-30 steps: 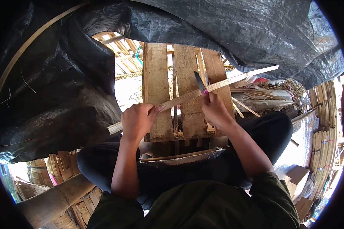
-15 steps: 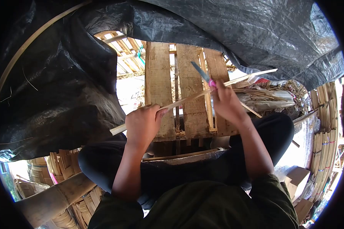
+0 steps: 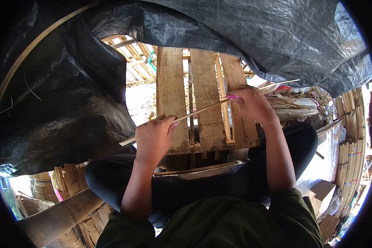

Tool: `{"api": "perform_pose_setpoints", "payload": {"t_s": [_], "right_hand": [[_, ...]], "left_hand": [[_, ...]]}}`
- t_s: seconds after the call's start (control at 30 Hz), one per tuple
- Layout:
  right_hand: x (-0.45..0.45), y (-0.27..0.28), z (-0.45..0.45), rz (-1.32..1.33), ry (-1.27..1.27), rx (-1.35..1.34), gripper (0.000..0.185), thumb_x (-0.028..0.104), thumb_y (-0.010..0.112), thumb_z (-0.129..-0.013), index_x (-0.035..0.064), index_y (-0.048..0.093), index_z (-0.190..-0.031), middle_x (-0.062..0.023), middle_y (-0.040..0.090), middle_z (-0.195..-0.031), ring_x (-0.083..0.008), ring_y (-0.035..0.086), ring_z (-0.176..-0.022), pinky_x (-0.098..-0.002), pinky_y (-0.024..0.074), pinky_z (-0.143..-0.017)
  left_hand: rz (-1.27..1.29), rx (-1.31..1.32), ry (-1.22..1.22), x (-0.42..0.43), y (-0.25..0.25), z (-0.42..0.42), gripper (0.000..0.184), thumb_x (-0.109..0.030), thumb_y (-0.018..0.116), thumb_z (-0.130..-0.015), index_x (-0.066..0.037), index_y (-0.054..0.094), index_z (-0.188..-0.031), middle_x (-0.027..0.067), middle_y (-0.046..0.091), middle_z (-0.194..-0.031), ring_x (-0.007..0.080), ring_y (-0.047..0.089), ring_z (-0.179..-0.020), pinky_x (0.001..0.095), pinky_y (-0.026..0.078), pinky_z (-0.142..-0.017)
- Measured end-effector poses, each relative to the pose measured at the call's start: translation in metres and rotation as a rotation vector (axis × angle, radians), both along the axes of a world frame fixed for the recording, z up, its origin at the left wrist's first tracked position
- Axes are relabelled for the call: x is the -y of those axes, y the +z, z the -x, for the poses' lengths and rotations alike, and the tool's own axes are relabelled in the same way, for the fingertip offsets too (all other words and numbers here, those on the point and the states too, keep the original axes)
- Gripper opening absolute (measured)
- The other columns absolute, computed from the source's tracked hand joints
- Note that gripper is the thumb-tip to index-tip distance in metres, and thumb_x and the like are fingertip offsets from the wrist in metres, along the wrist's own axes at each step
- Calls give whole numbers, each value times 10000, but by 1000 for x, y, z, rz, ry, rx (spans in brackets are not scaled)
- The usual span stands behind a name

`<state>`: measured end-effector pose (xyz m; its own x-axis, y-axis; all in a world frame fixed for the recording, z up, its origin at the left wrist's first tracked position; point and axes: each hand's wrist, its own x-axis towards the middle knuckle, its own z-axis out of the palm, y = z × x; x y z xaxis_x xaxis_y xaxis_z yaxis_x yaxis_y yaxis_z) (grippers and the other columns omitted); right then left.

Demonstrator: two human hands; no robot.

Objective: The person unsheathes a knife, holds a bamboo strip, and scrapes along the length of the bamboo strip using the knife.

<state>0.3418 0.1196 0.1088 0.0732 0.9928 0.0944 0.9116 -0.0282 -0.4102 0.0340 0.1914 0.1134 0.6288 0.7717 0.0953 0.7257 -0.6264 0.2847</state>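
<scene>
A thin bamboo strip [image 3: 203, 109] slants across in front of me, its right end higher than its left. My left hand [image 3: 154, 134] is closed around the strip near its lower left end. My right hand [image 3: 254, 104] is closed on a knife, whose pink handle [image 3: 234, 97] shows beside the fingers. The knife's blade cannot be made out now. The strip passes at the right hand and comes out beyond it; whether those fingers also grip it is hidden. Below the strip stand the wooden planks [image 3: 206, 89] of a bench, between my bent legs.
Black plastic sheeting [image 3: 70, 95] hangs at the left and across the top. A thick bamboo pole [image 3: 62, 215] lies at the lower left. Bundled bamboo strips [image 3: 349, 173] stand at the far right, near a cardboard box [image 3: 321, 194]. More split pieces [image 3: 293, 108] lie beyond my right hand.
The right hand has turned and shifted slightly right, and the knife blade, visible before, is now out of sight. The strip now shows a narrower side. The left hand stays nearly in place.
</scene>
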Motion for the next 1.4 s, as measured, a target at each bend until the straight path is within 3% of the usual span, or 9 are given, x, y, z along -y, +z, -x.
{"api": "perform_pose_setpoints", "payload": {"t_s": [0.17,0.23,0.37,0.47,0.53,0.87,1.1,1.17,1.4], "right_hand": [[-6,17,17,-62,-207,-125,203,18,623,-906,46,695,-1094,-154,726,-998,-341,697,-893,-396,551,-776],[-6,20,18,-92,90,-503,165,24,655,-908,27,688,-1069,-137,738,-954,-270,717,-844,-357,552,-731],[-3,13,21,-55,222,-493,167,-1,677,-901,6,681,-1068,-112,744,-919,-182,711,-825,-311,537,-705],[-3,20,23,-120,-131,-73,161,-3,686,-900,12,694,-1060,-85,744,-912,-152,695,-807,-300,534,-705],[-3,25,20,-68,91,-487,163,18,672,-906,48,707,-1062,-105,740,-904,-197,715,-804,-321,533,-706],[-2,14,14,-266,-229,-152,120,93,708,-911,35,683,-1013,-93,718,-816,-172,648,-664,-316,480,-613],[-2,-11,58,-17,-80,-519,167,144,764,-846,83,741,-1000,-59,736,-781,-134,679,-625,-314,523,-591],[-4,-18,70,-123,4,-528,166,51,745,-832,38,763,-996,-37,692,-690,-49,532,-563,-254,434,-521],[-11,-22,63,-59,13,-540,84,79,759,-845,1,743,-870,-6,628,-629,-35,491,-545,-246,390,-489]], "left_hand": [[-4,22,-14,-2,-2,1,137,-263,657,-928,-127,670,-917,52,681,-783,290,678,-664,401,507,-571],[-1,33,-16,-1,-3,1,138,-263,659,-926,-126,671,-916,52,683,-787,291,678,-663,402,507,-571],[-10,24,-13,-2,-4,1,138,-261,661,-924,-124,673,-915,53,689,-797,288,683,-674,402,511,-576],[-4,25,-11,-2,-5,2,139,-262,660,-925,-124,674,-918,53,691,-802,287,686,-678,401,514,-581],[-2,31,-10,-1,-4,2,140,-264,658,-926,-125,675,-920,54,692,-804,287,688,-679,401,516,-583],[1,4,13,-5,-3,1,132,-280,666,-917,-153,695,-899,48,694,-775,291,689,-676,405,517,-566],[-86,41,40,1,-5,-5,157,-323,697,-894,-177,734,-941,82,676,-689,303,679,-651,412,500,-560],[-87,6,31,2,-10,-6,158,-323,704,-886,-180,736,-945,77,673,-686,298,679,-645,409,501,-556],[-49,35,4,3,-11,-7,173,-321,690,-902,-186,745,-995,70,688,-734,299,684,-659,405,511,-571]]}}
